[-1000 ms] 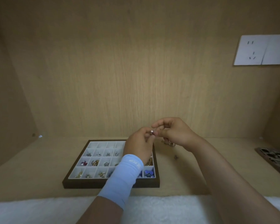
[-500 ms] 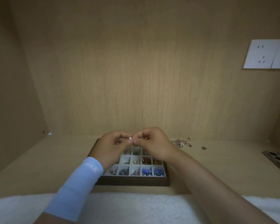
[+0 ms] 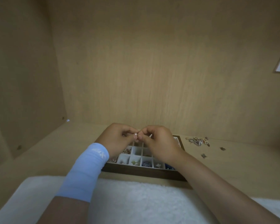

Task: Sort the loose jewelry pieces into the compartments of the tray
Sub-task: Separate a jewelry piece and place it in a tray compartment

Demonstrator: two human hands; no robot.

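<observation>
Both hands, left hand (image 3: 118,139) and right hand (image 3: 158,143), pinch one tiny pearl piece (image 3: 135,135) above the tray (image 3: 144,171).

Two hands are in view — the left hand (image 3: 118,139) and the right hand (image 3: 158,143) — with one small pearl-like bead (image 3: 135,135) pinched between them. One compartment tray (image 3: 136,171) sits on the surface; five of its near-row cells show, each holding a piece, the rest hidden by the hands. At about two o'clock from the tray lies one tangled heap of loose jewelry (image 3: 198,141), its piece count unreadable, perhaps half a dozen. Two separate small pieces lie beyond it — one (image 3: 222,148) and another (image 3: 203,155). One pale-blue wrist sleeve (image 3: 87,168).
</observation>
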